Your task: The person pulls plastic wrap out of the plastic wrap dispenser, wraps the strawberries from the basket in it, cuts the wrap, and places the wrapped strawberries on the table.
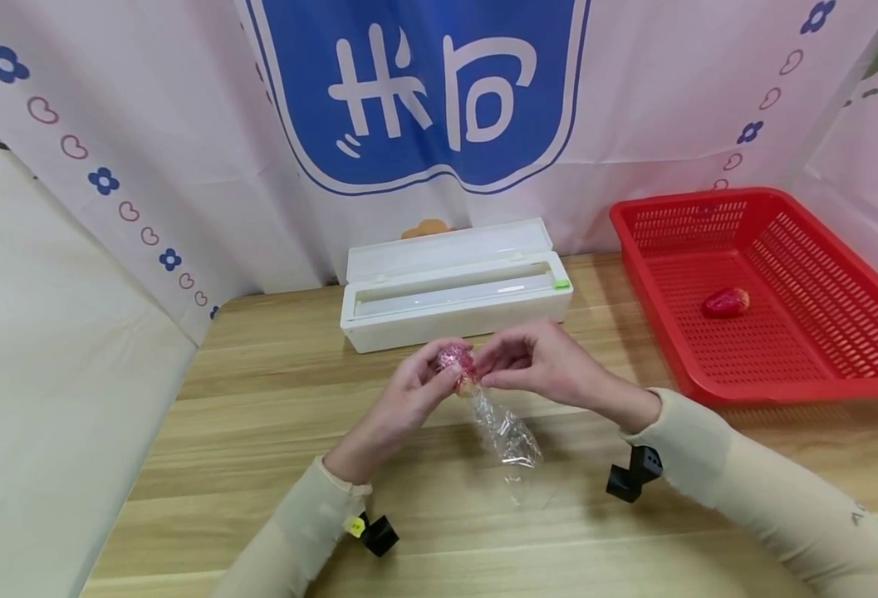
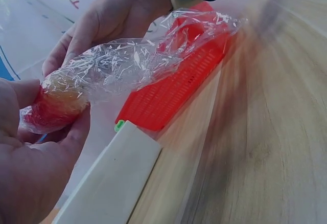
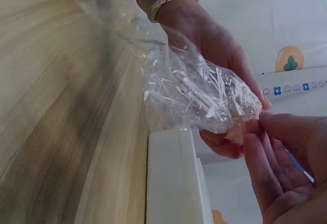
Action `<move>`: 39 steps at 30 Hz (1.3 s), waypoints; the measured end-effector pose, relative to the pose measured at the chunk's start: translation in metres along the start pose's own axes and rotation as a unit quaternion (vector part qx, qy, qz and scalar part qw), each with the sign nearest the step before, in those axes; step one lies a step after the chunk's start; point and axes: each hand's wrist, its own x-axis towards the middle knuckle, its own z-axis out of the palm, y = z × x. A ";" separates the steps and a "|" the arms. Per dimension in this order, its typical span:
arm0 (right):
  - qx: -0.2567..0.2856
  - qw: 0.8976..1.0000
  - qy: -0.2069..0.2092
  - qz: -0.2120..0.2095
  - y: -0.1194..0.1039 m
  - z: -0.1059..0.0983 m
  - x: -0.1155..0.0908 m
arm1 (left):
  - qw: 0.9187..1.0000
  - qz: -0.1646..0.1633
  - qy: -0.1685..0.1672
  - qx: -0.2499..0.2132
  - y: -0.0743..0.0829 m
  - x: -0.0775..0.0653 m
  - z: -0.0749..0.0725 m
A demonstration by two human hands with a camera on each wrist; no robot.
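Note:
My left hand (image 1: 412, 389) holds a red fruit (image 1: 453, 359) with a yellowish end, wrapped in clear cling film. The left wrist view shows the fruit (image 2: 53, 106) between the thumb and fingers. A long crumpled tail of cling film (image 1: 509, 436) trails from its yellowish end toward the front of the table. Close against the fruit, my right hand (image 1: 551, 365) has its thumb and fingertips together, pinching film at its side. In the right wrist view these fingertips meet at the wrapped fruit, and the film (image 3: 194, 93) hangs away from them; the exact pinch is partly hidden.
Behind the hands stands a long white cling film dispenser (image 1: 457, 307) with its lid raised. At the right, a red plastic basket (image 1: 655, 324) contains one red fruit (image 1: 726, 302) that looks wrapped. A printed cloth (image 1: 603, 124) hangs behind the wooden table (image 1: 259, 440).

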 end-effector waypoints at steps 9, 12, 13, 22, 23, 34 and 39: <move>-0.072 0.995 0.061 -0.041 0.002 0.008 -0.001 | 0.999 0.015 -0.006 -0.028 -0.001 0.001 0.001; -0.068 0.993 0.067 -0.075 0.003 0.010 -0.002 | 0.999 0.011 -0.004 -0.043 -0.002 0.000 0.000; -0.063 0.992 0.068 -0.081 0.004 0.010 -0.003 | 0.999 0.009 -0.005 -0.052 -0.002 -0.001 -0.001; -0.058 0.993 0.085 -0.058 0.006 0.000 -0.008 | 0.993 0.039 -0.030 -0.110 -0.003 -0.004 -0.003; -0.055 0.994 0.081 -0.049 0.007 0.000 -0.009 | 0.992 0.044 -0.031 -0.114 -0.003 -0.004 -0.004; -0.154 0.949 0.039 -0.273 0.029 0.009 -0.013 | 0.975 0.032 -0.037 -0.219 0.003 -0.007 -0.002; -0.221 0.883 0.061 -0.410 0.031 0.016 -0.010 | 0.965 0.028 -0.036 -0.258 0.006 -0.007 -0.001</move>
